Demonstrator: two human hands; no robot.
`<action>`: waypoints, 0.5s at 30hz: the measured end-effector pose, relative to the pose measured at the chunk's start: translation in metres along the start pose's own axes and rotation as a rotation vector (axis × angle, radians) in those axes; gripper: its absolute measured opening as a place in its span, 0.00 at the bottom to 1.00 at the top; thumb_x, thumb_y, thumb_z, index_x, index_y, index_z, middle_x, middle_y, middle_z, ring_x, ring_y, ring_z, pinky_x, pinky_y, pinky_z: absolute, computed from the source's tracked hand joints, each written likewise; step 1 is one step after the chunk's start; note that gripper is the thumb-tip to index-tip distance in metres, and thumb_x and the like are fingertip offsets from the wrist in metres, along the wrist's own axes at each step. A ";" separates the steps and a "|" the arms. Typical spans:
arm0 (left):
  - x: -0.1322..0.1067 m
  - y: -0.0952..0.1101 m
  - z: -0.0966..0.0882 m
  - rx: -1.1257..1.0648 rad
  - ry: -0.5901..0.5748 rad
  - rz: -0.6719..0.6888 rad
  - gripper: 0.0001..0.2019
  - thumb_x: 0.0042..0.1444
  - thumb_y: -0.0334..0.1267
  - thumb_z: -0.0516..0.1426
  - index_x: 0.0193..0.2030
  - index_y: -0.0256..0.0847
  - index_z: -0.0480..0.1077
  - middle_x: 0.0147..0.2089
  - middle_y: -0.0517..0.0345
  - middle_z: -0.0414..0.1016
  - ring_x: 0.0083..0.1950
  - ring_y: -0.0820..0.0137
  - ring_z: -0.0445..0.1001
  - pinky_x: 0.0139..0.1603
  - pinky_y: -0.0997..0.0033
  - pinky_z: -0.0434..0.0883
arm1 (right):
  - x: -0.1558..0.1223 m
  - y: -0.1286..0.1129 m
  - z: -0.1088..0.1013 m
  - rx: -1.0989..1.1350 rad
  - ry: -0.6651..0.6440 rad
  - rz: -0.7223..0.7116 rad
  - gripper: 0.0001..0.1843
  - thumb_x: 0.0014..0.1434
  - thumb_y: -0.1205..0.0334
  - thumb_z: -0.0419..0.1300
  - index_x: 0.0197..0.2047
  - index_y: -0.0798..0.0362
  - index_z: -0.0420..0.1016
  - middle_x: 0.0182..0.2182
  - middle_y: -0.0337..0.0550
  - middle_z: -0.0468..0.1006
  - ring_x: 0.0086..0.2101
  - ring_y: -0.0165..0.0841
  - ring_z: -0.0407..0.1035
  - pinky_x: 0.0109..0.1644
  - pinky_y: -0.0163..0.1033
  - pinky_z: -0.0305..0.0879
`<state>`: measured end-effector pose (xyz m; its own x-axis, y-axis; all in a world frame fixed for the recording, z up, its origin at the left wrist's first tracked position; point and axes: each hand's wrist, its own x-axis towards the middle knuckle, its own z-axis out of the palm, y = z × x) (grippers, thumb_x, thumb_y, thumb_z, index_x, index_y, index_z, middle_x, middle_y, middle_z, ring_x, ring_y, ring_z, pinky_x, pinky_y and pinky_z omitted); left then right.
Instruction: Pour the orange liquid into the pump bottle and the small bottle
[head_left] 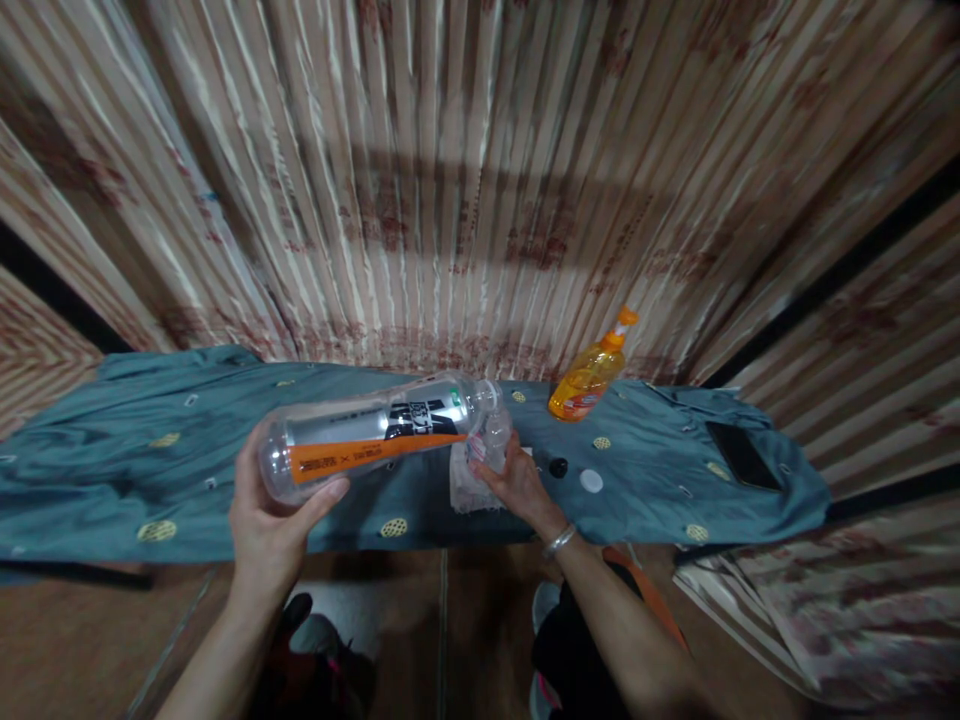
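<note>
- Left hand [268,525] curled round large bottle [379,440], base end.
- Right hand [521,480] closed on small bottle [492,438], 3 o'clock from left.
- I read large bottle's axis roughly 9-to-3, neck at small bottle's mouth.

Pump btl. [585,388]: amber liq., orange head, stands nr. rear edge, R of ctr. Phone [742,455]: blk., flat, nr. R end, well apart from btl. Table cover [90,470]: teal, wrinkled, yel. oval motifs. Curtain [465,200]: beige, pleated, red-brn. print, behind table. Blk. pole [840,275]: slanted, R side. Floor [409,610]: brn., pale seam lines.
</note>
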<state>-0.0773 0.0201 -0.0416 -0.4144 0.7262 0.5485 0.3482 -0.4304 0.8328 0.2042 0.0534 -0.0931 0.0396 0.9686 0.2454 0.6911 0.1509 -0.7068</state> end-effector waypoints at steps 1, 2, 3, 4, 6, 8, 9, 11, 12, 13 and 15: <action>0.000 0.001 0.000 -0.027 -0.008 -0.027 0.45 0.36 0.44 0.71 0.64 0.49 0.64 0.64 0.49 0.68 0.63 0.51 0.67 0.63 0.50 0.63 | 0.000 0.000 0.000 -0.001 0.001 0.001 0.35 0.55 0.53 0.64 0.60 0.61 0.58 0.45 0.58 0.79 0.48 0.47 0.75 0.49 0.46 0.71; 0.000 0.001 0.000 -0.052 -0.017 -0.053 0.45 0.35 0.44 0.71 0.64 0.50 0.63 0.64 0.49 0.67 0.64 0.51 0.66 0.64 0.49 0.61 | 0.000 0.001 0.001 -0.001 -0.001 0.002 0.35 0.55 0.53 0.64 0.60 0.60 0.59 0.45 0.57 0.79 0.48 0.47 0.75 0.49 0.46 0.71; 0.000 0.002 0.001 -0.069 -0.022 -0.072 0.45 0.35 0.43 0.71 0.64 0.50 0.63 0.65 0.49 0.67 0.64 0.50 0.65 0.65 0.48 0.60 | 0.000 0.001 0.001 0.001 0.000 0.005 0.34 0.55 0.53 0.64 0.60 0.59 0.59 0.46 0.57 0.79 0.47 0.47 0.75 0.49 0.46 0.72; 0.000 0.004 0.001 -0.076 -0.022 -0.078 0.45 0.35 0.43 0.71 0.64 0.49 0.64 0.65 0.49 0.67 0.64 0.50 0.65 0.65 0.46 0.60 | 0.001 0.002 0.001 0.003 -0.001 0.006 0.33 0.55 0.54 0.64 0.59 0.58 0.59 0.45 0.56 0.79 0.47 0.46 0.75 0.49 0.45 0.72; 0.000 0.005 0.000 -0.076 -0.023 -0.085 0.45 0.35 0.43 0.71 0.64 0.49 0.64 0.65 0.49 0.67 0.64 0.49 0.65 0.65 0.46 0.60 | 0.001 0.002 0.001 0.012 -0.006 0.005 0.31 0.55 0.54 0.63 0.58 0.57 0.60 0.45 0.54 0.80 0.46 0.45 0.76 0.48 0.45 0.72; -0.001 0.006 0.000 -0.076 -0.022 -0.085 0.45 0.35 0.42 0.71 0.63 0.49 0.64 0.65 0.50 0.67 0.64 0.51 0.65 0.65 0.48 0.61 | 0.001 0.002 0.001 0.019 -0.001 0.007 0.30 0.55 0.54 0.63 0.57 0.56 0.61 0.44 0.52 0.80 0.45 0.45 0.77 0.47 0.45 0.72; -0.001 0.006 -0.001 -0.075 -0.021 -0.082 0.45 0.35 0.42 0.71 0.63 0.50 0.64 0.65 0.50 0.67 0.64 0.51 0.66 0.65 0.49 0.61 | 0.001 0.002 0.001 0.021 0.004 0.006 0.30 0.55 0.54 0.63 0.58 0.55 0.61 0.44 0.52 0.80 0.44 0.45 0.77 0.47 0.45 0.72; -0.001 0.005 -0.001 -0.073 -0.022 -0.076 0.44 0.35 0.42 0.71 0.63 0.50 0.64 0.64 0.51 0.67 0.64 0.52 0.66 0.65 0.50 0.61 | 0.001 0.002 0.001 0.020 0.016 0.001 0.31 0.54 0.54 0.63 0.58 0.55 0.61 0.45 0.52 0.80 0.45 0.45 0.77 0.48 0.45 0.72; -0.001 0.004 -0.002 -0.073 -0.022 -0.073 0.44 0.35 0.42 0.71 0.63 0.51 0.64 0.64 0.51 0.67 0.64 0.52 0.66 0.65 0.50 0.61 | 0.001 0.002 0.001 0.017 0.022 0.001 0.31 0.54 0.54 0.63 0.58 0.55 0.61 0.45 0.52 0.80 0.45 0.45 0.76 0.48 0.46 0.72; -0.001 0.003 -0.001 -0.073 -0.022 -0.072 0.44 0.35 0.42 0.71 0.63 0.51 0.64 0.64 0.51 0.67 0.64 0.52 0.66 0.65 0.50 0.61 | 0.001 0.001 0.002 0.014 0.023 0.000 0.32 0.54 0.54 0.63 0.58 0.55 0.61 0.46 0.53 0.80 0.46 0.45 0.76 0.49 0.47 0.72; 0.000 0.003 -0.001 -0.079 -0.023 -0.072 0.45 0.34 0.43 0.71 0.63 0.50 0.64 0.65 0.50 0.67 0.64 0.51 0.65 0.65 0.50 0.61 | 0.002 0.000 0.002 0.014 0.017 0.005 0.32 0.54 0.54 0.63 0.59 0.57 0.61 0.46 0.54 0.80 0.46 0.46 0.76 0.49 0.48 0.72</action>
<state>-0.0770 0.0183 -0.0397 -0.4163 0.7687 0.4856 0.2504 -0.4165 0.8740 0.2035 0.0554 -0.0940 0.0550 0.9660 0.2528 0.6806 0.1490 -0.7173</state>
